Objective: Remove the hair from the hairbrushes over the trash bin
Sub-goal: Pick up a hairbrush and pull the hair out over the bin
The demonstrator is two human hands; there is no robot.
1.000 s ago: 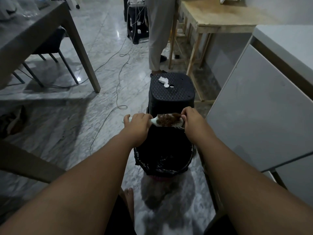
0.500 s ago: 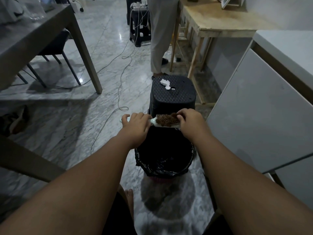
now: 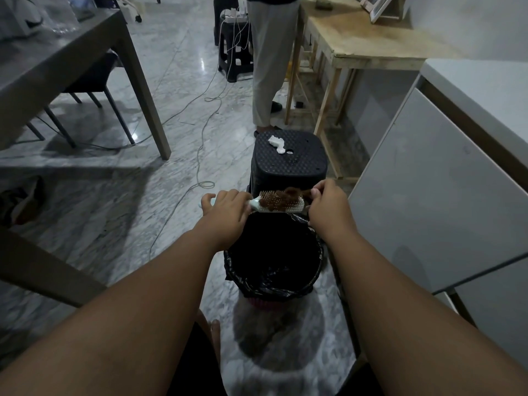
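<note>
Two hands: the left hand (image 3: 225, 208) and the right hand (image 3: 328, 207) meet above the far rim of the trash bin (image 3: 285, 291), arms stretched forward, so that loosened strands should fall into the black liner and not on the marble floor (image 3: 114, 210).
Hairbrush: a pale paddle hairbrush (image 3: 297, 207) is held in the air, roughly level and bristles up, lying left to right across the bin's far edge. Whether it touches the rim cannot be told.
Left fingers: the fingers (image 3: 237, 195) are wrapped fully round the handle, closed firm, probably to brace the brush against the pull from the other end.
Right fingers: these are curled at the head end, with thumb and forefinger seemingly nipping the edge of the hair clump (image 3: 283, 197). The contact is too small to read surely.
Hair clump: a brown mat sits among the bristles and covers most of the pad, so little seems removed yet.
Step in hand: likely peeling the mat off in one piece.
Stool: a black plastic stool (image 3: 288, 164) stands just beyond the bin, with a crumpled white tissue (image 3: 275, 142) near the far-left corner of its top.
Risk: strands dropped beyond the far rim would land by the stool.
</note>
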